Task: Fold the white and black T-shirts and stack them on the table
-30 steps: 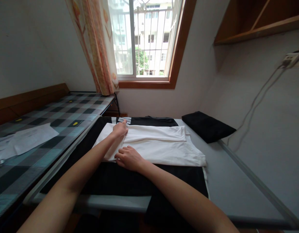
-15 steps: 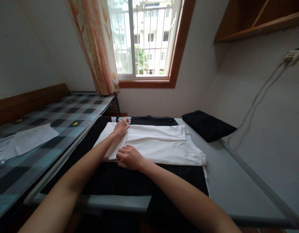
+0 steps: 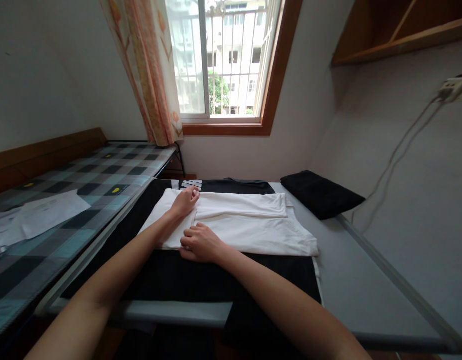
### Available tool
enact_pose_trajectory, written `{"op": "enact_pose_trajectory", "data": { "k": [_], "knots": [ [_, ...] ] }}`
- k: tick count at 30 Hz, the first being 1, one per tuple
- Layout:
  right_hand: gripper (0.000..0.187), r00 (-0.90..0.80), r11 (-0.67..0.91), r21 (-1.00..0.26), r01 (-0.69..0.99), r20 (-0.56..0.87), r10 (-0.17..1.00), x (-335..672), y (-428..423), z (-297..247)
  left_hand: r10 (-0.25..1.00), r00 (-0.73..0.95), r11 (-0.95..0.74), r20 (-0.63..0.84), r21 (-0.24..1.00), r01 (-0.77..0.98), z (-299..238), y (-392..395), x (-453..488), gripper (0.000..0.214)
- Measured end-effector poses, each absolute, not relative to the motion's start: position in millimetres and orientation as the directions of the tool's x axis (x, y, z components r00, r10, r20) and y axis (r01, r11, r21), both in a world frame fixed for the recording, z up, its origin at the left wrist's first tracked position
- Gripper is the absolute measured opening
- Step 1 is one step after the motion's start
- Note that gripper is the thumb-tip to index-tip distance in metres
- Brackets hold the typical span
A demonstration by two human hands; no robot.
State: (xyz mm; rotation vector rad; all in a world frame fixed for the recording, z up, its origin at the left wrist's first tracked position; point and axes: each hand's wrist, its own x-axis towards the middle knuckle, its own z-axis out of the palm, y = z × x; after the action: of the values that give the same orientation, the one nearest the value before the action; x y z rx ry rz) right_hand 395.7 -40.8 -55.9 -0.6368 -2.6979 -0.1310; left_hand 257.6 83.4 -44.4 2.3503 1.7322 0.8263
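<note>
A white shirt (image 3: 249,232), partly folded, lies flat with a long strip like a sleeve laid along its far side. My left hand (image 3: 186,200) is at the shirt's far edge, left of the middle, its fingers curled and pinching the fabric. Nearer to me, my right hand (image 3: 201,243) has its fingers closed on the shirt's near edge. What exactly sits under the fingertips is hidden. Beneath the shirt is spread a black garment (image 3: 231,277) with white stripes at its far left.
A folded black cloth (image 3: 321,195) rests at the grey table's (image 3: 366,285) right rear. To the left is a bed with a checkered mattress (image 3: 84,185) and papers (image 3: 47,215). A window (image 3: 231,65) is ahead; a wooden shelf (image 3: 403,45) hangs upper right.
My left hand has shifted slightly toward me, its fingers more curled. My right hand and the shirt have hardly moved.
</note>
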Motion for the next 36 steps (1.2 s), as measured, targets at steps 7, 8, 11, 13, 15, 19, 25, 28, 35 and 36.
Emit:
{"op": "enact_pose_trajectory", "data": {
  "k": [7, 8, 11, 13, 15, 19, 25, 28, 35, 36],
  "knots": [
    [0.023, -0.849, 0.913, 0.018, 0.408, 0.374, 0.373, 395.2, -38.8, -58.3, 0.929, 0.155, -0.212, 0.336, 0.139, 0.967, -54.6, 74.7, 214.4, 0.042],
    [0.023, -0.851, 0.913, 0.018, 0.407, 0.370, 0.372, 395.2, -38.8, -58.0, 0.945, 0.143, -0.189, 0.294, 0.134, 0.973, -56.4, 75.2, 210.1, 0.044],
    [0.022, -0.854, 0.913, 0.016, 0.407, 0.360, 0.374, 395.4, -38.6, -57.1, 0.967, 0.129, -0.160, 0.222, 0.130, 0.978, -58.8, 76.3, 205.5, 0.048],
    [0.021, -0.852, 0.912, 0.011, 0.410, 0.360, 0.379, 395.5, -38.4, -57.0, 0.966, 0.129, -0.157, 0.223, 0.114, 0.981, -58.0, 75.0, 207.7, 0.049],
    [0.022, -0.849, 0.911, 0.004, 0.412, 0.364, 0.383, 395.4, -38.4, -57.5, 0.959, 0.131, -0.160, 0.250, 0.099, 0.982, -56.3, 71.4, 211.7, 0.047],
    [0.021, -0.832, 0.904, -0.034, 0.426, 0.378, 0.406, 393.8, -40.0, -59.4, 0.929, 0.196, -0.239, 0.313, 0.107, 0.965, -55.1, 61.0, 219.9, 0.046],
    [0.027, -0.726, 0.849, -0.161, 0.504, 0.454, 0.517, 402.0, -32.8, -50.0, 0.920, 0.369, -0.385, 0.131, 0.139, 0.912, -58.4, 54.5, 224.6, 0.053],
    [0.028, -0.557, 0.731, -0.193, 0.654, 0.531, 0.638, 422.8, -17.8, -41.2, 0.921, 0.372, -0.385, 0.114, 0.134, 0.913, -59.9, 56.2, 223.0, 0.056],
    [0.060, -0.293, 0.361, -0.189, 0.913, 0.312, 0.904, 468.4, 9.4, -54.8, 0.912, 0.371, -0.393, 0.174, 0.114, 0.913, -60.4, 55.4, 226.5, 0.054],
    [0.062, -0.286, 0.337, -0.187, 0.923, 0.253, 0.924, 469.8, 10.2, -57.6, 0.908, 0.369, -0.395, 0.201, 0.112, 0.912, -60.1, 53.8, 229.1, 0.053]
  ]
}}
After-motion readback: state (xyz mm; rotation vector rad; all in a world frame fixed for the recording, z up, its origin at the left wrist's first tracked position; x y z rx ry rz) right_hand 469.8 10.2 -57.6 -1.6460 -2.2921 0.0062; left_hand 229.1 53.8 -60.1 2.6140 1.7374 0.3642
